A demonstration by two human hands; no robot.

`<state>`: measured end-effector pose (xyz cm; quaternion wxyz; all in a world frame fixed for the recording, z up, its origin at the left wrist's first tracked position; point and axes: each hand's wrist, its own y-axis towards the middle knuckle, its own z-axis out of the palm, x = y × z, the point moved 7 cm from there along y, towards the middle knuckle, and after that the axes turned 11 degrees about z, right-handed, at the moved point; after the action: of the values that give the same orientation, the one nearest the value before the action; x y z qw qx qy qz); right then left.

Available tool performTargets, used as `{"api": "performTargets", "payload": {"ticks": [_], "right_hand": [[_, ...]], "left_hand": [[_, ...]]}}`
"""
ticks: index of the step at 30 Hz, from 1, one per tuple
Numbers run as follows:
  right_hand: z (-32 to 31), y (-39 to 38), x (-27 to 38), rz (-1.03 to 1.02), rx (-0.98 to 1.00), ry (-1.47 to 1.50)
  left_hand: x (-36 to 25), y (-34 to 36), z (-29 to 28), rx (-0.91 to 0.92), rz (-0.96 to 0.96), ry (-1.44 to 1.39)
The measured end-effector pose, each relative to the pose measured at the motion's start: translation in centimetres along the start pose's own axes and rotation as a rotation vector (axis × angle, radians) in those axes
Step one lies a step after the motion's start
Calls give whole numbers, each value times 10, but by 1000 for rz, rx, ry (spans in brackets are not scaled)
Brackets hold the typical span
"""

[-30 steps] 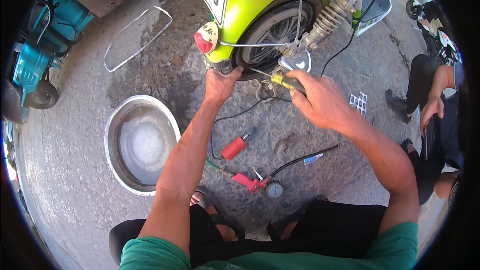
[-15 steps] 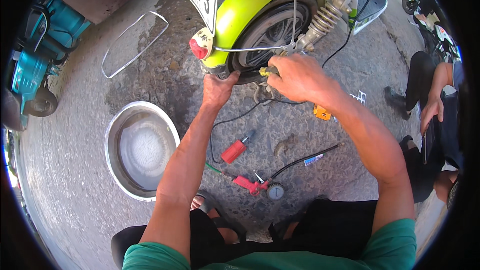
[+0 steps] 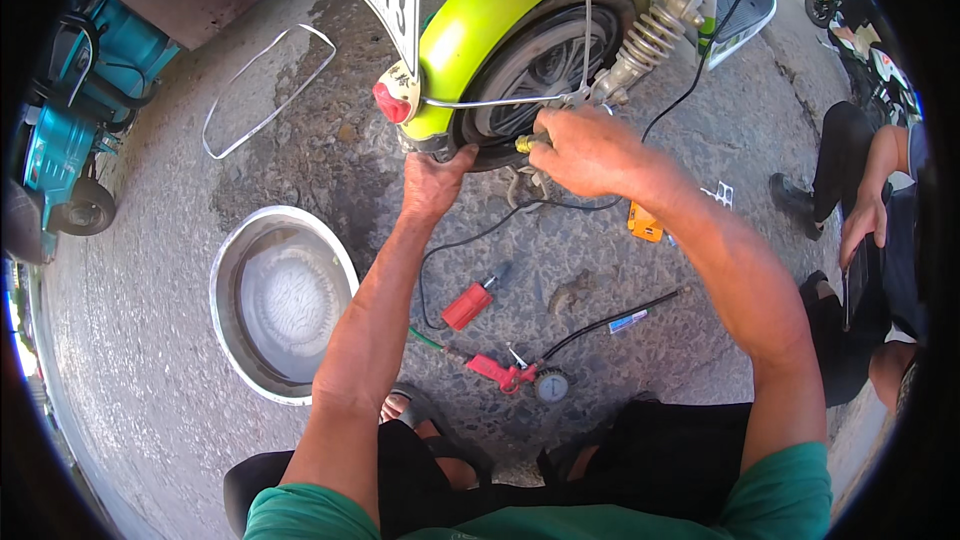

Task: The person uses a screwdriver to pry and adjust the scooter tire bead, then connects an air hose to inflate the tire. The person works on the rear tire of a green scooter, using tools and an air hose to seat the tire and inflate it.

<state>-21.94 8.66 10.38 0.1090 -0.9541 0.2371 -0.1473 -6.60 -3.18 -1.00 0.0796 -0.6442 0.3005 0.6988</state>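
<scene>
A: Where's the yellow plastic tool handle (image 3: pixel 525 144)?
B: Upper middle of frame, at the lower edge of the black rubber tyre (image 3: pixel 492 155). Right hand (image 3: pixel 590 152) has it, fingers clenched round it; only a yellow end shows.
A: Axis?
B: Visible bit runs roughly left-right, end facing left toward the tyre edge. Can't make out a blade.
A: Left hand (image 3: pixel 436 182)?
B: Left of the handle, near but apart. Thumb lies on the tyre, by the low end of the glossy lime-green curved fender (image 3: pixel 480 30). Other fingers hidden, can't tell if clenched.
A: Nearer hand?
B: Right, it's on the handle.
</scene>
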Motion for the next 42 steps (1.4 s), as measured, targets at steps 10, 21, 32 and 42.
{"api": "performTargets", "payload": {"ticks": [10,21,32,42], "right_hand": [[29,-42,-1,-174,-132,47],[26,-33,3,-148,-46,-13],[164,-33,-24,238,218,318],[245,-19,24,297,137,635]], "left_hand": [[21,2,-7,100,-76,68],[2,4,-5,84,-20,103],[0,14,-19,157,2,202],[2,17,-18,168,-3,114]]}}
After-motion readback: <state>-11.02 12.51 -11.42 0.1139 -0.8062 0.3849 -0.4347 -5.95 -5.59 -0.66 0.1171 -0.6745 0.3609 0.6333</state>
